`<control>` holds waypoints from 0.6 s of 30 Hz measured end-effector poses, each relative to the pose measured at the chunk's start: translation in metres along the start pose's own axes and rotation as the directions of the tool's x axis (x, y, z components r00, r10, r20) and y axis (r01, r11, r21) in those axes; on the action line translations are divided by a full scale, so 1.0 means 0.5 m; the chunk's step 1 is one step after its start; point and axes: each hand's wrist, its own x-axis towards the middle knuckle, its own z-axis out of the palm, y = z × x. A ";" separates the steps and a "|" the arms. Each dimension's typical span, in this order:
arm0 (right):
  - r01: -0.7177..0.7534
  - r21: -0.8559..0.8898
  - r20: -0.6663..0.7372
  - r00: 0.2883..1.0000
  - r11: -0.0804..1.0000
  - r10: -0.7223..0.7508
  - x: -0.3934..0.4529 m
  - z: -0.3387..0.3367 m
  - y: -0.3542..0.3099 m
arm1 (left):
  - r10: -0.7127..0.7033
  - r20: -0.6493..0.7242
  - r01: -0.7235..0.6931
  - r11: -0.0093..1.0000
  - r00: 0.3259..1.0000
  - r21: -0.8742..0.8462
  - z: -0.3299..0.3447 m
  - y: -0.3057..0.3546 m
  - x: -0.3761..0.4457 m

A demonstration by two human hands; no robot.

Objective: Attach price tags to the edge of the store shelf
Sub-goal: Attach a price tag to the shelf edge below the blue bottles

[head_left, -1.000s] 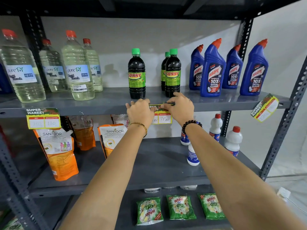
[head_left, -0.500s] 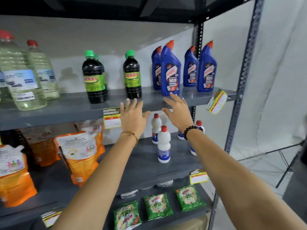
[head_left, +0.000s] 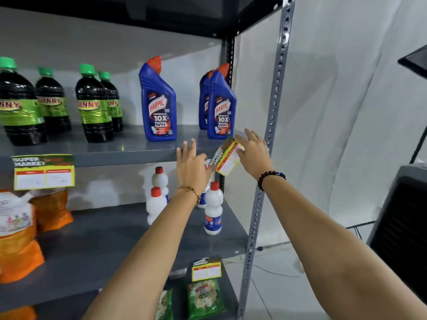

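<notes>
We reach both hands, fingers spread wide and empty, toward the crooked price tag (head_left: pixel 227 157) hanging tilted at the shelf edge (head_left: pixel 129 158) near the right upright. Our left hand (head_left: pixel 193 162) and right hand (head_left: pixel 253 151) flank it; next we likely need to grip and level it.

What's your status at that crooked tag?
Left hand and right hand open, flanking crooked tag. Tag hangs tilted off the shelf edge. Nothing blocking.

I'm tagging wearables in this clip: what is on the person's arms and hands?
Both forearms are bare, with no sleeves or gloves in view. The left wrist has a thin gold bangle; the right wrist has a bracelet of dark round beads. No rings are discernible.
</notes>
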 end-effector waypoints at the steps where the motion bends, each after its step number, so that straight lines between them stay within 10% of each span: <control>1: 0.030 0.003 0.014 0.999 1.000 -0.030 0.010 0.000 0.009 | -0.031 -0.019 0.031 1.000 0.999 0.004 0.007 0.008 0.004; 18: 0.112 0.311 0.065 0.988 0.944 -0.138 0.064 -0.020 0.014 | -0.161 -0.075 0.165 0.985 0.984 0.057 0.022 0.040 0.014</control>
